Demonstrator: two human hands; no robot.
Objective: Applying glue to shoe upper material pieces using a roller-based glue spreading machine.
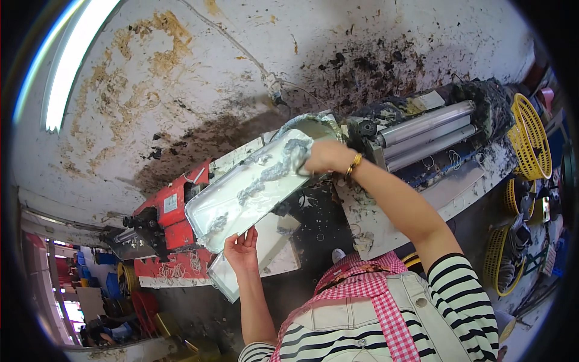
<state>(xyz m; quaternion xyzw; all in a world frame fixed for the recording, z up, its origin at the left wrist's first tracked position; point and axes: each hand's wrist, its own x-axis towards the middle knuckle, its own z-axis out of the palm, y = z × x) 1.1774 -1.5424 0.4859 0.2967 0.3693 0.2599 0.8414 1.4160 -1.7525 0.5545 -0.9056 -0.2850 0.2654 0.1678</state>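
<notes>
A long, pale, shallow tray (241, 184) is tilted in front of me. Lumpy grey paste (271, 175) is smeared along it, thickest toward its upper right end. My left hand (242, 248) supports the tray's near lower edge with curled fingers. Over the upper right end, my right hand (325, 158) is closed, its fingertips down by the paste. Motion blur and the paste hide what those fingers hold, if anything. Just behind that hand curves the grey-coated rim of a round basin (325, 120).
A red machine (175, 208) stands to the left, with thin pale loops (172, 270) on its bench. On the right bench sits a machine with metal rollers (428, 123). Yellow plastic baskets (531, 139) line the far right. A stained wall (199, 72) rises behind.
</notes>
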